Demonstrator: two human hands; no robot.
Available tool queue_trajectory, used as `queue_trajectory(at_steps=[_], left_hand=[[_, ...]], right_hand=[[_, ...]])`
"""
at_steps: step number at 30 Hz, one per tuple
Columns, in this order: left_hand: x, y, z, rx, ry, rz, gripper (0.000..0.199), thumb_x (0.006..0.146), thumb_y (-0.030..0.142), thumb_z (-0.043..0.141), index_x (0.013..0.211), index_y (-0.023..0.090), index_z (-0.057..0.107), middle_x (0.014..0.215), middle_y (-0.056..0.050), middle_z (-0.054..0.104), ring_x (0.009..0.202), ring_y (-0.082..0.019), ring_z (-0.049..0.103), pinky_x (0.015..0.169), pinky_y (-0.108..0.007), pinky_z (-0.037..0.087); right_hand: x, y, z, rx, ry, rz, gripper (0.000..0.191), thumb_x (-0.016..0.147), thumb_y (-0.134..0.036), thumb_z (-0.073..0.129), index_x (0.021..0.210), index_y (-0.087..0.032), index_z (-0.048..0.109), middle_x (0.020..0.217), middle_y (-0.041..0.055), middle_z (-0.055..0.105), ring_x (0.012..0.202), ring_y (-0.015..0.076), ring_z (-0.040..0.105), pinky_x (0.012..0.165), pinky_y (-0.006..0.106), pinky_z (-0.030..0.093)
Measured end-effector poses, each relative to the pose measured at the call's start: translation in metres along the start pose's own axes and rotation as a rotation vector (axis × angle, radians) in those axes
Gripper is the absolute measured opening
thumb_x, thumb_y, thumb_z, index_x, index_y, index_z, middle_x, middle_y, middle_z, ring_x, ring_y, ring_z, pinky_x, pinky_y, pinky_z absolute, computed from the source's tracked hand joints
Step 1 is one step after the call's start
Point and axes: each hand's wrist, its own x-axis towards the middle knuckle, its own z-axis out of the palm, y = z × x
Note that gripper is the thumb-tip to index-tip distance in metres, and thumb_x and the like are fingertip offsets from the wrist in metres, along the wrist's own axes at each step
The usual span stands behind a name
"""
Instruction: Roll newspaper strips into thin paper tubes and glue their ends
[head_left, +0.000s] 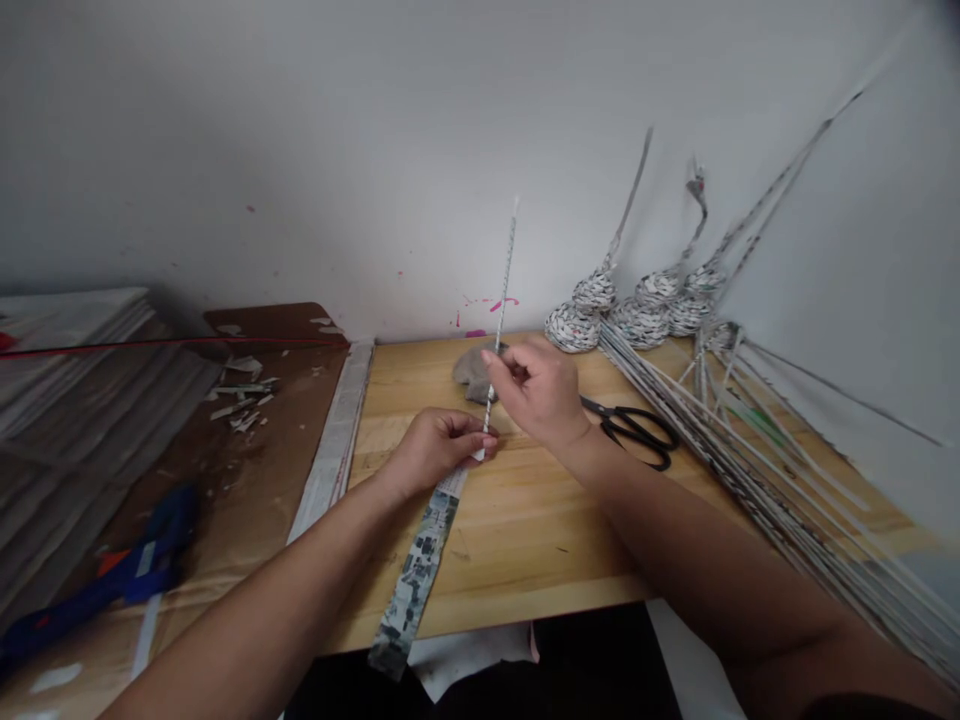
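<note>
at frame centre, your left hand (442,448) pinches the paper strip (420,562), probably for steadying it; your right hand (546,388) grasps the thin paper tube (506,275).

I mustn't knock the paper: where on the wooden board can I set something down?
The wooden board looks mostly bare at the front, between the printed paper strip and the right forearm, and at back left, between the newspaper edging and the gray lump. Its right side is crowded with scissors, paper sticks and woven pieces.

No lettering seems readable, even on the paper strip (417,580).
</note>
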Motion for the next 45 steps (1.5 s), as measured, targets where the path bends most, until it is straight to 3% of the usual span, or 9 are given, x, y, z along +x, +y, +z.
queue_trajectory(at_steps=[3, 7, 9, 17, 23, 31, 36, 42, 45], left_hand=[[0.0, 0.002, 0.0, -0.046, -0.037, -0.033, 0.024, 0.074, 0.037, 0.073, 0.08, 0.014, 0.074, 0.073, -0.004, 0.069, 0.066, -0.012, 0.059, 0.065, -0.025, 0.05], [-0.001, 0.005, -0.002, -0.164, -0.019, -0.09, 0.028, 0.073, 0.04, 0.075, 0.085, 0.015, 0.074, 0.077, -0.006, 0.07, 0.072, -0.015, 0.064, 0.069, -0.029, 0.053], [-0.002, 0.007, -0.002, -0.177, -0.016, -0.1, 0.027, 0.073, 0.039, 0.075, 0.083, 0.014, 0.073, 0.076, -0.006, 0.07, 0.072, -0.015, 0.064, 0.069, -0.029, 0.054], [-0.003, 0.009, -0.001, -0.204, -0.026, -0.108, 0.026, 0.073, 0.038, 0.076, 0.083, 0.014, 0.073, 0.077, -0.007, 0.072, 0.073, -0.016, 0.067, 0.07, -0.03, 0.055], [-0.004, 0.01, -0.001, -0.207, -0.01, -0.083, 0.027, 0.073, 0.04, 0.075, 0.08, 0.014, 0.073, 0.076, -0.007, 0.072, 0.071, -0.017, 0.067, 0.068, -0.031, 0.055], [-0.006, 0.011, 0.001, -0.186, -0.099, -0.105, 0.028, 0.075, 0.042, 0.074, 0.082, 0.015, 0.073, 0.079, -0.008, 0.073, 0.074, -0.017, 0.068, 0.069, -0.03, 0.055], [-0.007, 0.011, 0.002, -0.171, -0.106, -0.086, 0.026, 0.075, 0.04, 0.074, 0.083, 0.015, 0.073, 0.076, -0.008, 0.072, 0.071, -0.017, 0.067, 0.068, -0.031, 0.056], [-0.007, 0.011, 0.001, -0.199, -0.058, -0.087, 0.027, 0.073, 0.04, 0.075, 0.081, 0.014, 0.073, 0.076, -0.008, 0.073, 0.071, -0.018, 0.068, 0.067, -0.032, 0.056], [-0.006, 0.01, 0.0, -0.181, -0.063, -0.1, 0.027, 0.073, 0.04, 0.076, 0.085, 0.015, 0.074, 0.079, -0.008, 0.073, 0.072, -0.018, 0.068, 0.068, -0.031, 0.056]], right_hand=[[0.004, 0.005, -0.003, 0.143, -0.1, 0.099, 0.045, 0.095, -0.046, 0.046, 0.062, -0.017, 0.057, 0.063, 0.0015, 0.052, 0.066, 0.0137, 0.048, 0.065, 0.028, 0.038], [0.007, 0.016, 0.001, 0.674, -0.558, 0.39, 0.048, 0.091, -0.056, 0.047, 0.085, -0.014, 0.07, 0.064, 0.0008, 0.056, 0.058, 0.0108, 0.048, 0.052, 0.024, 0.035], [0.005, 0.021, 0.006, 0.818, -0.691, 0.47, 0.043, 0.084, -0.054, 0.06, 0.089, -0.013, 0.072, 0.061, -0.001, 0.054, 0.054, 0.0091, 0.044, 0.047, 0.022, 0.03], [0.001, 0.023, 0.013, 0.899, -0.588, 0.582, 0.036, 0.073, -0.048, 0.074, 0.08, -0.013, 0.072, 0.059, -0.0024, 0.054, 0.053, 0.0074, 0.042, 0.044, 0.021, 0.025], [0.002, 0.023, 0.01, 0.959, -0.785, 0.58, 0.034, 0.077, -0.045, 0.071, 0.087, -0.012, 0.073, 0.055, -0.0037, 0.054, 0.05, 0.0063, 0.042, 0.046, 0.021, 0.026], [0.003, 0.02, 0.009, 1.038, -0.754, 0.682, 0.033, 0.071, -0.044, 0.076, 0.077, -0.012, 0.069, 0.052, -0.0045, 0.052, 0.045, 0.005, 0.037, 0.04, 0.02, 0.018], [0.003, 0.017, 0.009, 1.052, -0.668, 0.738, 0.032, 0.064, -0.04, 0.082, 0.068, -0.014, 0.063, 0.051, -0.0056, 0.051, 0.044, 0.0042, 0.035, 0.038, 0.019, 0.017], [0.007, 0.016, 0.0, 1.059, -0.863, 0.659, 0.035, 0.074, -0.044, 0.073, 0.086, -0.012, 0.071, 0.055, -0.0044, 0.053, 0.045, 0.0045, 0.039, 0.039, 0.019, 0.021], [0.006, 0.017, 0.003, 1.031, -0.759, 0.722, 0.031, 0.066, -0.039, 0.081, 0.071, -0.013, 0.066, 0.052, -0.0058, 0.051, 0.043, 0.0034, 0.036, 0.038, 0.019, 0.019]])
